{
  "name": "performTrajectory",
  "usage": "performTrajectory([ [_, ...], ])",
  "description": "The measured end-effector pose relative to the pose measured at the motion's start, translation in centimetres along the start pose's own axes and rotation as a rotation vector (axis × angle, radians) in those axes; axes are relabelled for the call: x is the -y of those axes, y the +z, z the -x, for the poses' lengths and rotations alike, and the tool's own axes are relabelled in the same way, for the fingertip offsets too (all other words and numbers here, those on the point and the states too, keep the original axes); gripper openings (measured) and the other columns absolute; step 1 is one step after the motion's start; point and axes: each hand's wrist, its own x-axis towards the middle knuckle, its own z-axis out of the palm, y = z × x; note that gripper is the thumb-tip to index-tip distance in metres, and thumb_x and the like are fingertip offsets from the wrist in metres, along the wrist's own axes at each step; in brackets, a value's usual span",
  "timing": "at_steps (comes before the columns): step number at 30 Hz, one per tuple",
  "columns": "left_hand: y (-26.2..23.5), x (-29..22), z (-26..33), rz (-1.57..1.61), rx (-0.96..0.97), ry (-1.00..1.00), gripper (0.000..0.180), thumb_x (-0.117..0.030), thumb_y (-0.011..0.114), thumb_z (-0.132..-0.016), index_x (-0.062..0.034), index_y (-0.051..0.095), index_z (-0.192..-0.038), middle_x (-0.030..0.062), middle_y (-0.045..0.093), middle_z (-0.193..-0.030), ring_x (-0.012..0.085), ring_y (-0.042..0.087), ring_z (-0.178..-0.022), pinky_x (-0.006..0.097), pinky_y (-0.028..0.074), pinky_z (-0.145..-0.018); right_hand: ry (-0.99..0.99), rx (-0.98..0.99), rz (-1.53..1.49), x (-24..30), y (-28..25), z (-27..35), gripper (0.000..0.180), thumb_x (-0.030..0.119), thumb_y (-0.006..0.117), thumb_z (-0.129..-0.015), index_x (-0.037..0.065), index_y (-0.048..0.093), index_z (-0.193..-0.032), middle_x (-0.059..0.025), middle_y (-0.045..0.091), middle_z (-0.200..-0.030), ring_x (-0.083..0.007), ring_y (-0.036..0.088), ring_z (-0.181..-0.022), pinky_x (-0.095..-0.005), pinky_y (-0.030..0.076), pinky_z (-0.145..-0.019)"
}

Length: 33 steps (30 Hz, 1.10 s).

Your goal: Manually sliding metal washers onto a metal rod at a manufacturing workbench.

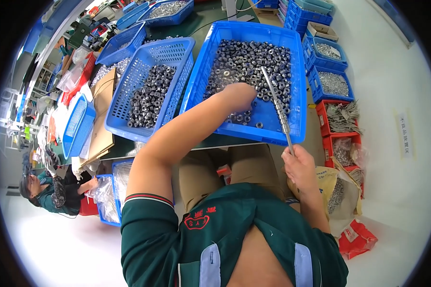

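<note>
I see blue crates (292,71) on a dark table (215,21), white floor; a white label (404,135) at three o'clock. My left hand (239,97) digs among metal nuts (246,60), grip hidden; my right hand (299,165) clasps a rod (275,107).

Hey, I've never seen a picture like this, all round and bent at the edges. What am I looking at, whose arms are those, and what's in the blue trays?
This is one picture from a wide-angle camera worn on a person's head, looking down at their own arms, so straight edges curve near the rim. There is no machine, only two bare hands. The left hand reaches into a blue tray full of small dark metal rings. The right hand grips the lower end of a thin metal rod that slants up over that tray. Beside it, a blue perforated basket holds more rings. Smaller blue and red bins with metal parts stand to the right. Another person sits at lower left.
</note>
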Motion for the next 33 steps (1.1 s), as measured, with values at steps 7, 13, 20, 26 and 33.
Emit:
performTrajectory([
  [7, -2.8, 2.0, 0.3, 0.998, -0.153, -0.133, 0.022, -0.011, 0.064, -0.079, 0.0034, 0.061, -0.096, 0.0089, 0.065, -0.078, 0.0135, 0.063, -0.064, 0.025, 0.051, -0.057, -0.009, 0.006, -0.002, -0.6, -0.2, -0.2, 0.010, 0.014, 0.054, -0.090, 0.006, 0.050, -0.085, 0.0074, 0.040, -0.058, 0.0001, 0.034, -0.043, -0.0160, 0.024, -0.038],
  [13, -4.5, 2.2, 0.6, 1.766, -0.257, -0.096, 0.019, -0.005, 0.060, -0.085, 0.0040, 0.055, -0.101, 0.0126, 0.061, -0.093, 0.0246, 0.064, -0.085, 0.034, 0.054, -0.080, 0.000, 0.069, -0.009, -0.6, -1.0, -0.3, 0.010, 0.015, 0.055, -0.090, 0.007, 0.049, -0.085, 0.0076, 0.039, -0.058, 0.0003, 0.033, -0.043, -0.0159, 0.024, -0.039],
  [20, -4.6, 1.4, 0.8, 1.897, -0.250, -0.043, 0.013, -0.005, 0.059, -0.086, 0.0024, 0.058, -0.096, 0.0150, 0.064, -0.096, 0.0265, 0.065, -0.091, 0.035, 0.054, -0.082, 0.012, 0.065, 0.011, -0.5, -0.7, -0.5, 0.010, 0.014, 0.055, -0.089, 0.008, 0.049, -0.085, 0.0077, 0.040, -0.058, 0.0004, 0.033, -0.044, -0.0159, 0.024, -0.039],
  [26, -4.1, 1.7, 0.5, 1.883, -0.245, 0.029, 0.015, -0.009, 0.060, -0.086, -0.0002, 0.057, -0.098, 0.0131, 0.064, -0.095, 0.0251, 0.065, -0.090, 0.035, 0.054, -0.080, 0.027, 0.068, 0.046, -0.1, -0.6, -0.2, 0.010, 0.015, 0.055, -0.090, 0.008, 0.050, -0.085, 0.0077, 0.040, -0.059, 0.0005, 0.034, -0.045, -0.0155, 0.024, -0.039],
  [33, -4.5, 1.6, 0.6, 1.783, -0.131, -0.006, 0.020, -0.012, 0.062, -0.086, -0.0030, 0.053, -0.101, 0.0048, 0.057, -0.090, 0.0164, 0.059, -0.078, 0.030, 0.051, -0.075, -0.014, 0.031, 0.097, -0.4, -0.2, -0.3, 0.014, 0.017, 0.056, -0.089, 0.007, 0.051, -0.082, 0.0076, 0.040, -0.059, 0.0001, 0.035, -0.048, -0.0163, 0.026, -0.043],
])
